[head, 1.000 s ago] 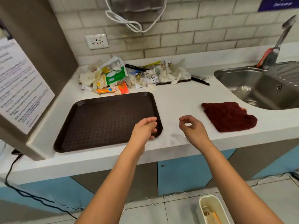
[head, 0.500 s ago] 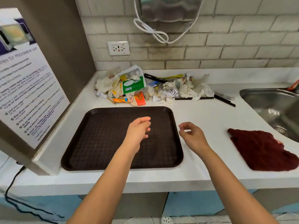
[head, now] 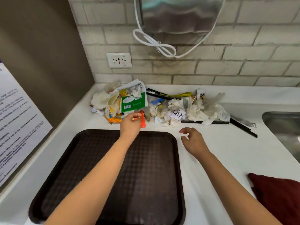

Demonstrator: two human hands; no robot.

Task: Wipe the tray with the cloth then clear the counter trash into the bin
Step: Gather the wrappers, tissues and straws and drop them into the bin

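Now your left hand (head: 130,125), fingers loosely curled and holding nothing, reaches the trash (head: 159,105) just ahead, your right hand (head: 193,140) hangs slack beside it, so it looks like clearing: next, grip a wrapper (head: 142,121).

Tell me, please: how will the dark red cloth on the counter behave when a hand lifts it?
The cloth will probably hang floppy, since it lies flat with an uneven edge. Its fuzzy surface suggests an easy, non-slippery grip. It looks light, though dampness cannot be judged.
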